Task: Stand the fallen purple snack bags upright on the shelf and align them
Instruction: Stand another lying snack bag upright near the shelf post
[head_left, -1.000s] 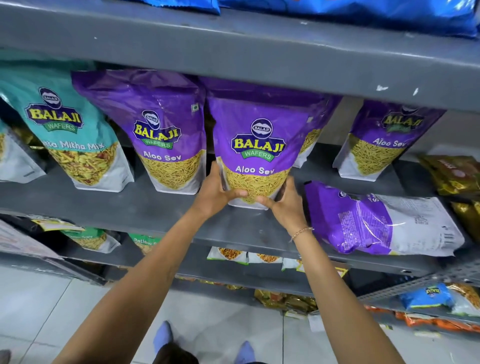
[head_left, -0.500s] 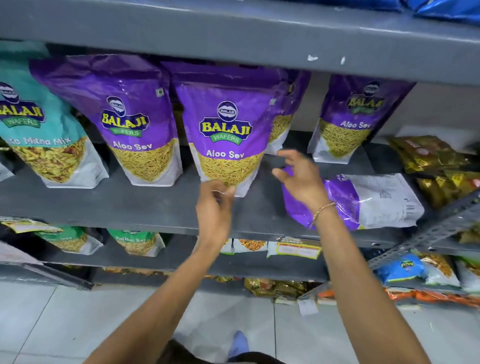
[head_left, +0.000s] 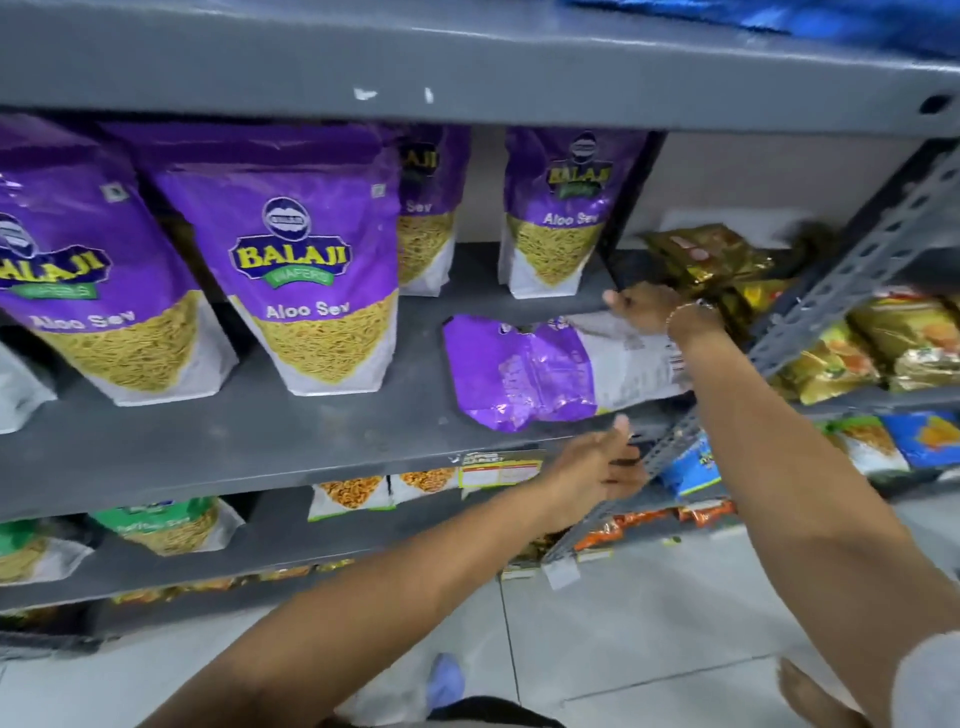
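Observation:
One purple Aloo Sev bag (head_left: 540, 371) lies flat on its face at the right of the grey shelf (head_left: 260, 441), its white end pointing right. My right hand (head_left: 649, 310) rests on the far white end of this fallen bag, fingers spread, without a clear grip. My left hand (head_left: 597, 467) hovers open just below the shelf's front edge, under the bag's near side. Upright purple bags stand to the left: one at the front middle (head_left: 311, 270), one at the far left (head_left: 88, 280). Two more stand further back (head_left: 563, 213) (head_left: 428, 208).
Gold packets (head_left: 706, 254) are piled at the shelf's right end, just behind my right hand. A perforated grey upright (head_left: 857, 270) slants down the right side. The shelf above (head_left: 467, 67) hangs low over the bags. Lower shelves hold other snack packets.
Both hands left the middle upright bag and moved right. My right hand now lies on the fallen bag's far end; my left hand is below its near edge. The view shifted right.

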